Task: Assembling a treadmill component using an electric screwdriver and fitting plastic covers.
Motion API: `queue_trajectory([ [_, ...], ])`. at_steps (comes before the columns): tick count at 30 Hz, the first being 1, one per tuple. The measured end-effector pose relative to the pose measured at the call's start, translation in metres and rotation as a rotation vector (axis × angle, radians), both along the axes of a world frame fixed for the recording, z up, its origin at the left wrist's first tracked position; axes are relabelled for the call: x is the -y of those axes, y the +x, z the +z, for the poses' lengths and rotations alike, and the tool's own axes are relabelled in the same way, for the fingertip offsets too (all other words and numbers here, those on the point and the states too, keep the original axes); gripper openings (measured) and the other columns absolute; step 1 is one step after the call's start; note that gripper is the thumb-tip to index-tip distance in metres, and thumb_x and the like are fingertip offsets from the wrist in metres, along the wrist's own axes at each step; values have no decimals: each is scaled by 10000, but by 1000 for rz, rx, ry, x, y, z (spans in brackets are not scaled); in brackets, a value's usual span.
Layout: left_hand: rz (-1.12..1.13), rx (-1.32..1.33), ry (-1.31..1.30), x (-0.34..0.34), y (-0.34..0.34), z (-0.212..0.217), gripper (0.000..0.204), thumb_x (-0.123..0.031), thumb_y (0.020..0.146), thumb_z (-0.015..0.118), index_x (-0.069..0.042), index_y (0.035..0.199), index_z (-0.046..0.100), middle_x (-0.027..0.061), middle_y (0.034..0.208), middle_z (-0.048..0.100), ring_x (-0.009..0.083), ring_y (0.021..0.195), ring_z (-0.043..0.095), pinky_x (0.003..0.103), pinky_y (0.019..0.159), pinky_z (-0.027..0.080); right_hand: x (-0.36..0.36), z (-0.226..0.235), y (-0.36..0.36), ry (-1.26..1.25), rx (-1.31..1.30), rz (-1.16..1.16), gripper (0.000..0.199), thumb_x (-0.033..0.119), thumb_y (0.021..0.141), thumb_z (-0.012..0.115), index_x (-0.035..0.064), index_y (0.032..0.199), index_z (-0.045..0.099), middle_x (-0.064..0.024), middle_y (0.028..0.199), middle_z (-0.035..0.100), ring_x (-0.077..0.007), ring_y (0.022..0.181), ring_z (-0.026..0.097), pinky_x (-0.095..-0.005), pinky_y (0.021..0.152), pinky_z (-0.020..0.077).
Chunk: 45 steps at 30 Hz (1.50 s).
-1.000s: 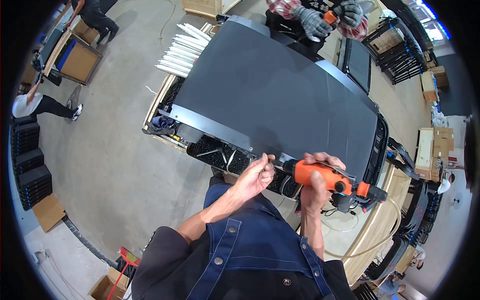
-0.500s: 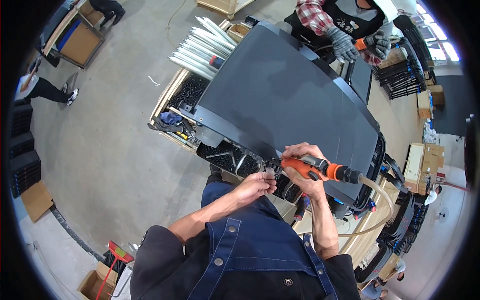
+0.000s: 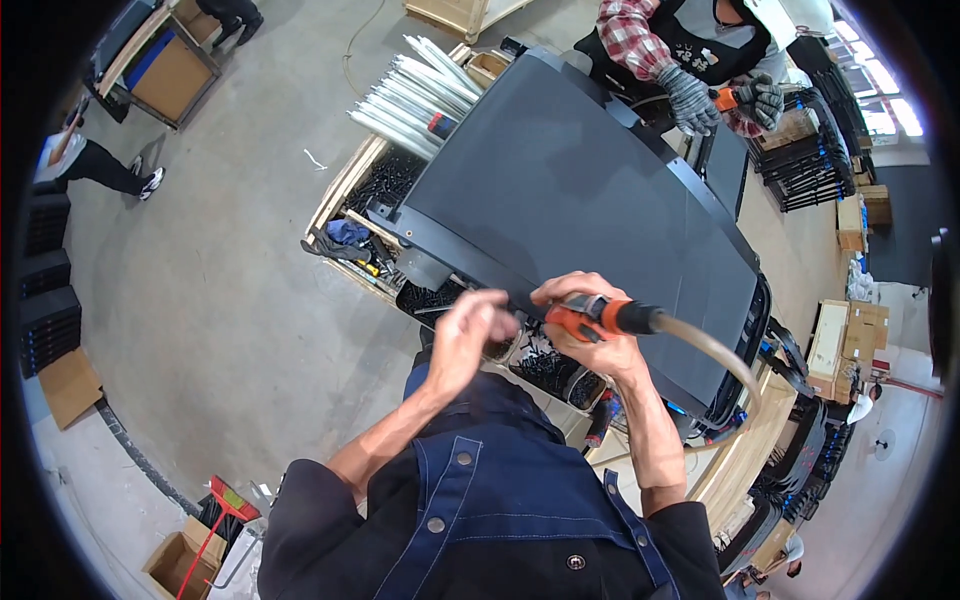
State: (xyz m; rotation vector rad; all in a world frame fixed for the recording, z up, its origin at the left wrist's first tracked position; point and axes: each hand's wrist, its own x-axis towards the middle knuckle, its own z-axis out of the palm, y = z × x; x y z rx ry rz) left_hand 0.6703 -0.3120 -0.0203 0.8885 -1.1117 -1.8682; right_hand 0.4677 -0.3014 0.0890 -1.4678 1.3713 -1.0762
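Note:
My right hand [image 3: 612,355] is wrapped round an orange and black air screwdriver [image 3: 578,318], from whose end a pale hose [image 3: 722,358] curves down to the right. The tool is held over the near edge of a large dark grey deck [image 3: 570,190] that looks like a treadmill's; its tip is hidden. Left of the tool and apart from it, my left hand [image 3: 462,338] hovers near the same edge. Motion smears its fingers, so I cannot make out whether they hold anything. Below both hands are bins of small dark screws [image 3: 545,368].
A wooden crate [image 3: 345,185] beyond the deck's left end holds black hardware and white tubes [image 3: 415,95]. Opposite, at the far right, a co-worker's gloved hands [image 3: 688,100] hold another orange tool. A wooden bench edge [image 3: 735,460] runs along the right.
My left hand has moved away from the tool, up and to the left. My right hand has shifted slightly left with the air screwdriver, which has turned a little.

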Motion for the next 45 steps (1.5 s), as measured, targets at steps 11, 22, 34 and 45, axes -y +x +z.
queue_trajectory([
  [11, 95, -450, -278, 33, -95, 164, 239, -240, 1101, 417, -9, 1105, 478, 79, 713, 594, 98, 544, 570, 227, 504, 458, -3, -31, -15, 17, 122, -14, 634, 77, 690, 829, 75, 1246, 523, -43, 1047, 602, -156, 973, 597, -330, 829, 502],
  [22, 144, -443, -356, 12, -110, 149, 224, -226, 1090, 452, -11, 1084, 515, 54, 763, 585, 102, 571, 589, 241, 509, 479, -17, -42, -29, 22, 209, 11, 401, 128, 697, 835, 51, 1020, 611, -4, 920, 647, -110, 862, 614, -281, 756, 505],
  [34, 14, -284, 207, -30, 3, 17, 253, -180, 952, 715, -5, 1129, 667, 103, 923, 711, 181, 803, 685, 302, 727, 565, -57, 17, -41, -316, 952, -258, 455, 64, 818, 671, 71, 1249, 527, -139, 1140, 654, -288, 1006, 693, -524, 987, 528],
  [45, -25, -195, 258, -9, 15, 7, 214, -142, 936, 735, -17, 1100, 676, 99, 935, 727, 163, 792, 686, 286, 717, 560, -28, -11, -5, -250, 1048, -426, 436, 123, 852, 710, 93, 1249, 532, -93, 1141, 618, -231, 977, 655, -511, 993, 528],
])
